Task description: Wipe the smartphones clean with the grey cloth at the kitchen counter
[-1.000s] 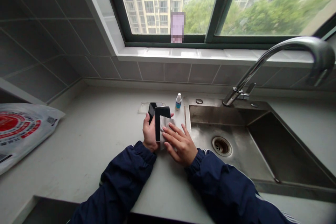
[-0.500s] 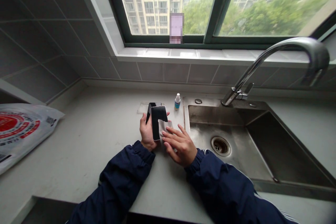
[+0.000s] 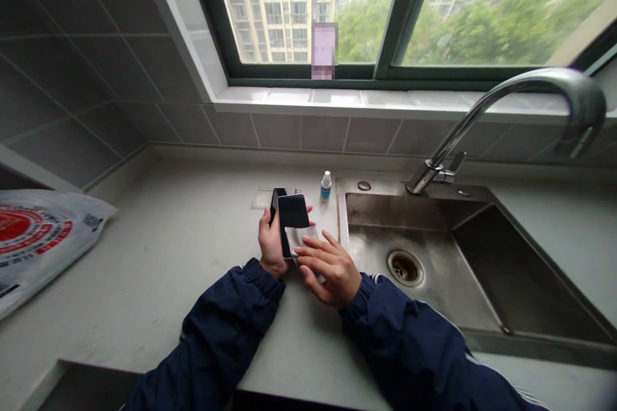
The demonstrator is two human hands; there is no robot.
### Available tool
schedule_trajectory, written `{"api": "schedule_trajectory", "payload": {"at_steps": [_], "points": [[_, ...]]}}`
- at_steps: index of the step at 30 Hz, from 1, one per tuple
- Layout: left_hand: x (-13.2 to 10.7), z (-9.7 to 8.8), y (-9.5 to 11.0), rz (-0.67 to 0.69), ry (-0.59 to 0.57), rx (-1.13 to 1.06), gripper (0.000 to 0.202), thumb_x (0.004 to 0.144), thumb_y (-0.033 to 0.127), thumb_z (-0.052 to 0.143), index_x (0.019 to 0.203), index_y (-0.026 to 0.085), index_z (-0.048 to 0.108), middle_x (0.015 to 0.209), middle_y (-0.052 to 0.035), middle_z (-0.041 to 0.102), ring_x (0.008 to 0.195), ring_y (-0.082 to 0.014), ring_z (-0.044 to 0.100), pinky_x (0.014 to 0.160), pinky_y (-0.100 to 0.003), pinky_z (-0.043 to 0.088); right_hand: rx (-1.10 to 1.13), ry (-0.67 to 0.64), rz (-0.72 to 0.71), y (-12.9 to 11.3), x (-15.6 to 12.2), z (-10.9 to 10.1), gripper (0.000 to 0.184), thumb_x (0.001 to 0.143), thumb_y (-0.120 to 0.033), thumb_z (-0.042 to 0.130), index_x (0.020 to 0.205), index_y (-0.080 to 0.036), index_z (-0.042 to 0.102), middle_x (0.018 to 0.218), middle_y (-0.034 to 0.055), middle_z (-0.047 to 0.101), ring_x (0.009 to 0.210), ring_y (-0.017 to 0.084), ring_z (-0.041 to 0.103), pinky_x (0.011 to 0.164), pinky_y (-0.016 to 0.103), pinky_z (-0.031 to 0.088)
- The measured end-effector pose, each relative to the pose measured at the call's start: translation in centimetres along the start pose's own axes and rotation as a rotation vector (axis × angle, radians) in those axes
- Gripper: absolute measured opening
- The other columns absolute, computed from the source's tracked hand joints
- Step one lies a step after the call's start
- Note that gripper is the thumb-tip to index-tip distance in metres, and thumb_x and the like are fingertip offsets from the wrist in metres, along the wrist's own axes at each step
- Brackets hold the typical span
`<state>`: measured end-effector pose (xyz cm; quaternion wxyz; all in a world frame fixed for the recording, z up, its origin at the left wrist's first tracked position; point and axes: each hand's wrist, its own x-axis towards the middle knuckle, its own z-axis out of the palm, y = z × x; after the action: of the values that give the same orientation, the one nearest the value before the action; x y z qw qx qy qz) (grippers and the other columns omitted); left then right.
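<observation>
My left hand [image 3: 272, 244] is wrapped round a smartphone [image 3: 293, 210] with a dark screen and a light edge, tilted face up above the counter. With its fingers stretched over the screen's lower part, my right hand [image 3: 332, 268] presses a small pale cloth [image 3: 296, 237] against the glass; its thumb is lower, beside the phone. Behind the phone shows a dark, flat, shiny object [image 3: 278, 194], mostly hidden. A clear flat case or tray [image 3: 263, 197] lies just beyond it. Right of these, a small white-capped bottle [image 3: 326, 187] with a blue label stands upright.
To the right is a steel sink [image 3: 434, 289] with a drain and a curved chrome tap [image 3: 463, 125]. A white plastic bag with red print [image 3: 43, 237] rests on the counter [image 3: 159, 257] at the left. A window [image 3: 308, 6] is behind, above a tiled sill.
The cloth under my right fingers has shifted slightly down and left across the screen, uncovering more of its upper right. The phone and left hand have barely moved.
</observation>
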<state>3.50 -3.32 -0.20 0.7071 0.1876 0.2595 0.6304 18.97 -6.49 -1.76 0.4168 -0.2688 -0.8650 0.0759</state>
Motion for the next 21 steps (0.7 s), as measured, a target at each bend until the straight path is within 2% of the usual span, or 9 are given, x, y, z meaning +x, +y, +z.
{"api": "schedule_trajectory", "payload": {"at_steps": [8, 13, 21], "points": [[-0.12, 0.30, -0.14, -0.021, -0.015, -0.024, 0.066, 0.090, 0.066, 0.040, 0.130, 0.017, 0.060, 0.125, -0.0159, 0.067, 0.107, -0.0341, 0.066, 0.088, -0.049, 0.054, -0.078, -0.056, 0.099, 0.33, -0.11, 0.47, 0.033, 0.092, -0.026, 0.056, 0.124, -0.019, 0.063, 0.134, 0.0097, 0.064, 0.137, 0.026, 0.048, 0.122, 0.054, 0.018], [-0.09, 0.23, -0.20, -0.016, -0.028, -0.024, 0.064, 0.091, 0.064, 0.041, 0.130, 0.018, 0.059, 0.123, -0.0150, 0.067, 0.108, -0.0336, 0.066, 0.089, -0.049, 0.053, -0.080, -0.020, 0.097, -0.01, 0.02, 0.50, 0.029, 0.090, -0.027, 0.058, 0.117, -0.022, 0.066, 0.127, 0.0077, 0.069, 0.133, 0.027, 0.054, 0.123, 0.056, 0.009], [-0.02, 0.13, 0.04, -0.037, 0.016, -0.024, 0.065, 0.090, 0.066, 0.040, 0.133, 0.021, 0.058, 0.127, -0.0130, 0.066, 0.105, -0.0337, 0.067, 0.086, -0.049, 0.055, -0.010, 0.011, 0.029, -0.30, -0.05, 0.31, 0.019, 0.090, -0.024, 0.059, 0.106, -0.024, 0.069, 0.116, 0.0043, 0.074, 0.126, 0.023, 0.060, 0.123, 0.051, 0.020]]}}
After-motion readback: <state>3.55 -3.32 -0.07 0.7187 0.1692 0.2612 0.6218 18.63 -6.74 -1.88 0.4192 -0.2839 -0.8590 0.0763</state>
